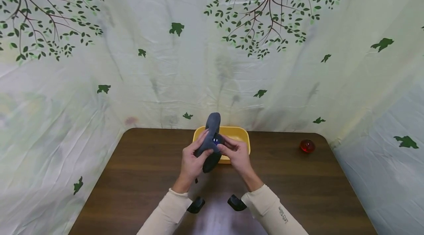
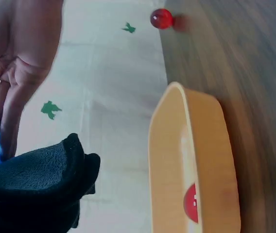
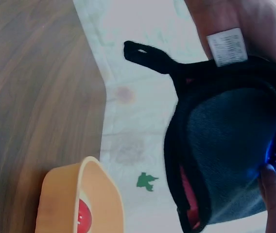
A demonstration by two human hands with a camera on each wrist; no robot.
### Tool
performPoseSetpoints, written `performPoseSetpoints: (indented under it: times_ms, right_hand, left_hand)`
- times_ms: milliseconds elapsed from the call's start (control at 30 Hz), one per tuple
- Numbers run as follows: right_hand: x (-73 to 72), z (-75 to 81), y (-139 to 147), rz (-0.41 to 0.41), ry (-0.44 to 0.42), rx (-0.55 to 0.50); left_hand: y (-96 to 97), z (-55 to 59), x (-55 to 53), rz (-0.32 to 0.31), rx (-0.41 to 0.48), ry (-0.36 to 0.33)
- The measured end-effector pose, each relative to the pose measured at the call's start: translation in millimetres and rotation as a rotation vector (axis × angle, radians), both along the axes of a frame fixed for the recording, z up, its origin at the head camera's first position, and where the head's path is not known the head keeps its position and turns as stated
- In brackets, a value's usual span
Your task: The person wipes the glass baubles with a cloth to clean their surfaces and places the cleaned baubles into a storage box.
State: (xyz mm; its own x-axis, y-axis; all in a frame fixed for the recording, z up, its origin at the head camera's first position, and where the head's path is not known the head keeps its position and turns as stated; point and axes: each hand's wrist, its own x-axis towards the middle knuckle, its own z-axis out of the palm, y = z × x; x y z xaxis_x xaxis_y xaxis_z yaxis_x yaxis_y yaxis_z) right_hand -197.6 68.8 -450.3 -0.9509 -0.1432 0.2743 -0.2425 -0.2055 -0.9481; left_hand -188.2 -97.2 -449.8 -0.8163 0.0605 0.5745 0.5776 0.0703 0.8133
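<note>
My left hand (image 1: pixel 193 159) grips a dark blue-grey oven mitt (image 1: pixel 212 126) with black binding, held up over the table. A hanging loop, a white label (image 3: pixel 227 47) and a pink lining at its openings show in the right wrist view. On the other side, my right hand (image 1: pixel 239 154) pinches a shiny translucent blue ball (image 1: pixel 217 140) against the mitt's grey face. One fingertip (image 3: pixel 272 187) of it touches the ball's edge in the right wrist view. The left wrist view cuts off part of the ball.
A yellow plastic basin (image 1: pixel 236 131) stands behind my hands at the table's far edge, with a red ball (image 2: pixel 191 203) inside. Another red ball (image 1: pixel 307 146) sits at the far right of the brown wooden table (image 1: pixel 152 176). A leaf-print curtain (image 1: pixel 172 73) hangs behind.
</note>
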Motion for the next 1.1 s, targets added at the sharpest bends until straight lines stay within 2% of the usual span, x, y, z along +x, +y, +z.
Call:
performPoseSetpoints:
  times_ms: [133,267,367,467,567,633,767,933,1033,1100]
  right_hand:
    - [0.3,-2.4,0,-0.004,0.078,-0.036]
    - [-0.5,-4.7,-1,0.022,0.156,-0.068]
    - [-0.9,-4.2,-1,0.039,0.207,-0.07]
    - [-0.9,-2.7,-1,0.036,0.214,-0.061]
    - [-0.8,-1.9,-1,0.025,0.169,-0.059]
    - [-0.3,-1.7,-1,0.002,0.117,-0.048]
    - [0.5,-0.9,-1,-0.051,0.023,-0.013]
    - [0.0,-0.2,-2,-0.077,-0.076,-0.015]
    - [-0.7,-0.1,-2,-0.068,-0.089,0.017]
    - [-0.6,0.5,-1,-0.041,-0.058,0.063]
  left_hand:
    - [2.1,3.0,3.0,0.025,0.081,-0.17]
    - [5.0,4.0,4.1,0.057,0.201,-0.322]
    - [6.5,4.2,3.4,0.043,0.28,-0.388]
    - [6.2,3.0,4.3,0.013,0.321,-0.411]
    - [5.0,0.6,4.9,-0.02,0.334,-0.391]
    - [4.6,0.0,4.9,-0.037,0.314,-0.342]
    - [4.3,-1.2,4.2,-0.037,0.2,-0.223]
    - [4.3,-4.3,1.3,-0.002,0.039,-0.019]
    - [4.5,-5.7,0.0,0.015,0.0,0.07]
    - [4.4,-5.4,0.5,0.029,0.015,0.064]
